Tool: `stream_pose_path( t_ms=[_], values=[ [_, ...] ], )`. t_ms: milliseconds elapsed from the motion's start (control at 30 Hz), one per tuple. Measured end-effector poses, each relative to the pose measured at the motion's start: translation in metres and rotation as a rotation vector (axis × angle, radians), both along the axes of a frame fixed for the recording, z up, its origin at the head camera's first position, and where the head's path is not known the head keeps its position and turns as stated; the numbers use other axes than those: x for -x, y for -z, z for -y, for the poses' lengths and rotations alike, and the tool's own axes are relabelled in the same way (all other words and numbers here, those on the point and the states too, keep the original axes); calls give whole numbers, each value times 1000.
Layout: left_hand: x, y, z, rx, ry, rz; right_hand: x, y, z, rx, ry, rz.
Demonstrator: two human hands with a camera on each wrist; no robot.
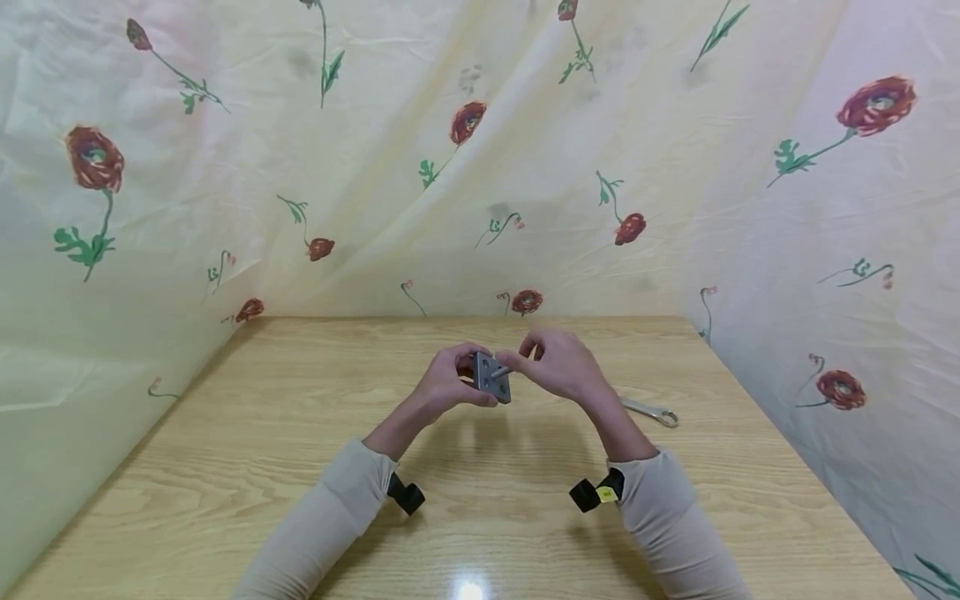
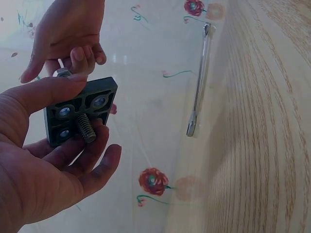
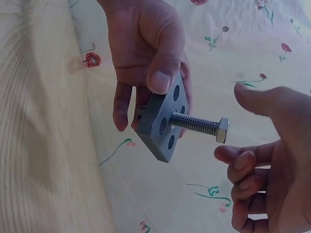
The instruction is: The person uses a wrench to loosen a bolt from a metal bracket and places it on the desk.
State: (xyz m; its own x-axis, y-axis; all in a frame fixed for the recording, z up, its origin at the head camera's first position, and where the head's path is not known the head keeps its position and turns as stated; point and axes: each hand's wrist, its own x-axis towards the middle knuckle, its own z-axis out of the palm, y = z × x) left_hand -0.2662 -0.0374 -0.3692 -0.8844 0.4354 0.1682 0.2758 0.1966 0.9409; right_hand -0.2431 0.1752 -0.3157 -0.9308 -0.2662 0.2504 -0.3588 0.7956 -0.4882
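Note:
My left hand (image 1: 448,379) grips a dark grey square plate (image 3: 165,114) by its edges, above the table. The plate has several round holes. A silver hex bolt (image 3: 199,124) runs through its middle, with a long threaded length on the head side. In the left wrist view, the bolt's threaded end (image 2: 86,128) sticks out of the ribbed back between my left fingers. My right hand (image 1: 558,362) is beside the bolt head. In the right wrist view its thumb stands apart from the loosely curled fingers, with the hex head in front of the gap.
A silver wrench (image 1: 652,412) lies on the wooden table (image 1: 300,467) beyond my right forearm, partly hidden by it. Flower-printed cloth (image 1: 405,208) hangs behind the table and along both sides. A small black camera is strapped at each wrist.

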Motion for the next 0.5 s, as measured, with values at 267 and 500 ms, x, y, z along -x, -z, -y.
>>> stream_pose_path(
  t_ms=[267, 500],
  values=[
    [2, 1, 1, -1, 2, -10, 3, 6, 5, -26, -8, 86],
    [1, 0, 1, 7, 1, 9, 4, 7, 6, -22, -34, 88]
  ],
)
